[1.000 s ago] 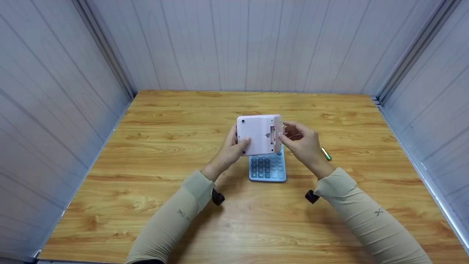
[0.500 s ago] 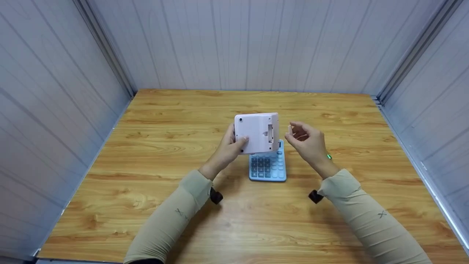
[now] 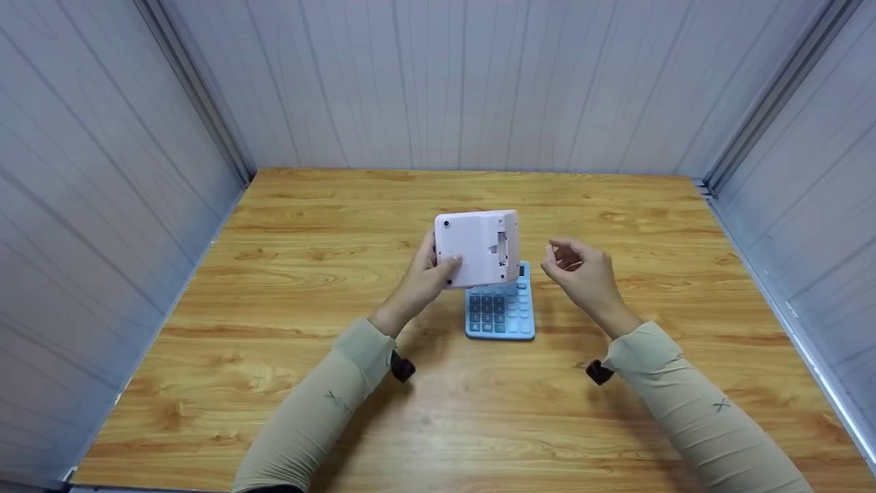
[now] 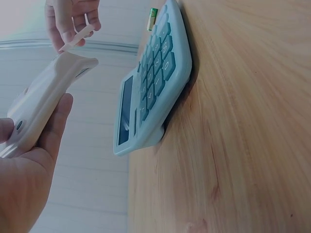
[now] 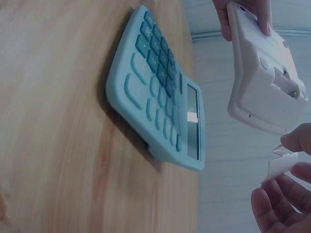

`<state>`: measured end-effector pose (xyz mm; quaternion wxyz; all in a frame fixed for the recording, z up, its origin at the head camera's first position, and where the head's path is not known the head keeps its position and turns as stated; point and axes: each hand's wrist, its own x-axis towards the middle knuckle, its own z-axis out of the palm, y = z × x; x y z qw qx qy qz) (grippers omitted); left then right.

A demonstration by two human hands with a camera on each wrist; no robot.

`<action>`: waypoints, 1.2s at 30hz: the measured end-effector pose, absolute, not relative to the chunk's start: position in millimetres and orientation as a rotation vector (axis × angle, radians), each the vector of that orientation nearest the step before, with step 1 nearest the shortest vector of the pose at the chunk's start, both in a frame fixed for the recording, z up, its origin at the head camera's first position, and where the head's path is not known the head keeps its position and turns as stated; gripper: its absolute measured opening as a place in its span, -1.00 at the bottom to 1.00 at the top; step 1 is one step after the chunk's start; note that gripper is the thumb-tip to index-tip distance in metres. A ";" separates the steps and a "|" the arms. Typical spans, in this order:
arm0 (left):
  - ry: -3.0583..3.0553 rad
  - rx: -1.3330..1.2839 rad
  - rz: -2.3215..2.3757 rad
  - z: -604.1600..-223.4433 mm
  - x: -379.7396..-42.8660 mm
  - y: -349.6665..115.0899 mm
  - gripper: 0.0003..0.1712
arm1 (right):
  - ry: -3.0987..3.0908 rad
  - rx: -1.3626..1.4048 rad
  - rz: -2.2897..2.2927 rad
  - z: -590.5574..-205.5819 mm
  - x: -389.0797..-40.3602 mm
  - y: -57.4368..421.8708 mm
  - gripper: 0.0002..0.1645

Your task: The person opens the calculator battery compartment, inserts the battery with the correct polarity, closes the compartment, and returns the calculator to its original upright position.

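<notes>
My left hand (image 3: 428, 275) grips a pale pink calculator (image 3: 472, 248) by its edge, its back turned up and the thumb lying across it. Near the right end of that back, the battery compartment (image 5: 285, 83) is uncovered, with a metal contact showing inside. Off to the right, my right hand (image 3: 585, 277) pinches a small pink battery cover (image 5: 282, 165) between thumb and fingers, apart from the calculator. Below the raised calculator, a light blue calculator (image 3: 499, 315) lies keys up on the table, its upper part partly hidden in the head view.
A green battery (image 4: 152, 19) lies on the wooden table (image 3: 308, 287) beyond the blue calculator in the left wrist view; my right hand hides it in the head view. Pale panel walls (image 3: 424, 82) enclose the table at the back and both sides.
My right hand has drawn the battery cover away from the pink calculator, moving right and slightly toward me, so the compartment is uncovered. The left hand has shifted slightly left with the calculator.
</notes>
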<state>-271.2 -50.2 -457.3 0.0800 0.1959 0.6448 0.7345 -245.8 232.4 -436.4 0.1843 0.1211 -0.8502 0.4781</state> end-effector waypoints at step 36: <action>1.906 0.546 2.222 -454.3 -270.9 -56.4 -0.41 | -2.919 0.207 1.136 -482.2 -260.2 272.5 -0.57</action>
